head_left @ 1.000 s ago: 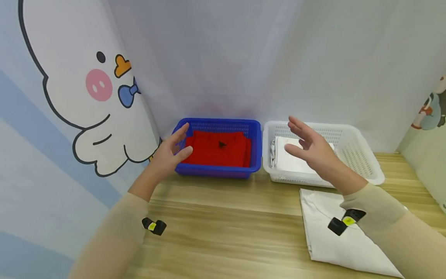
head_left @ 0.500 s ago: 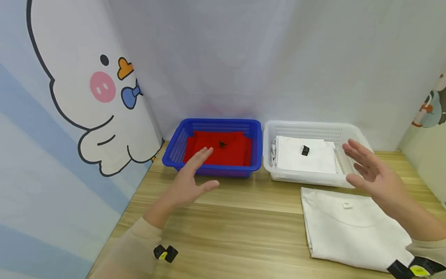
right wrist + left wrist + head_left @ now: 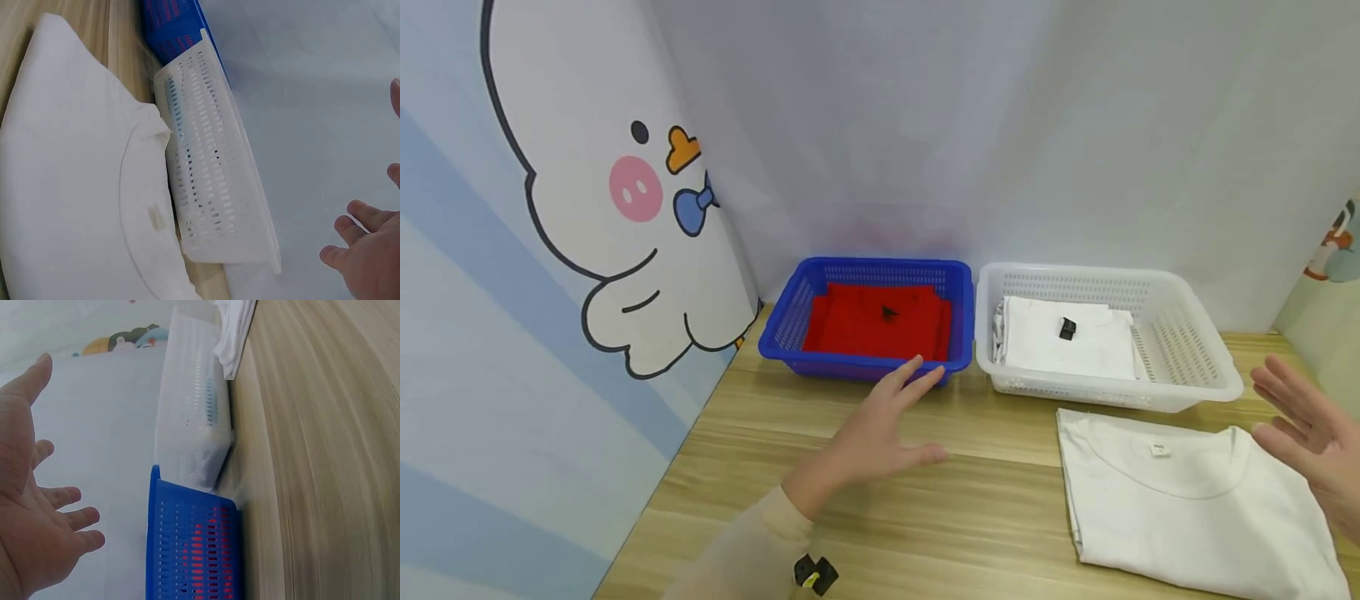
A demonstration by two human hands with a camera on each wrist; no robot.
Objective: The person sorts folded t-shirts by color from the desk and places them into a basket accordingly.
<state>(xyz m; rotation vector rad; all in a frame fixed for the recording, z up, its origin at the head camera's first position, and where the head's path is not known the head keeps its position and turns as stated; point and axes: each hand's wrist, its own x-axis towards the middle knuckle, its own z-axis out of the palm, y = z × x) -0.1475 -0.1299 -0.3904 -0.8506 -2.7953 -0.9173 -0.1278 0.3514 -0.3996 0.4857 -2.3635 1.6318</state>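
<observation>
Wood-grain table (image 3: 1000,533), head view: blue basket (image 3: 820,360) of red cloth (image 3: 872,337) central, white basket (image 3: 1180,342) of white cloth (image 3: 1037,342) at 3 o'clock. Folded white shirt (image 3: 1195,533) lies at 4 o'clock — right hand (image 3: 1315,446) near it, left hand (image 3: 876,433) at 6 o'clock, both loosely spread.

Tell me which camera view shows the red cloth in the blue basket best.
The head view, since it looks into the blue basket and shows the red cloth from above. Both wrist views face the basket's outer walls, so only bits of red show through its slots.
</observation>
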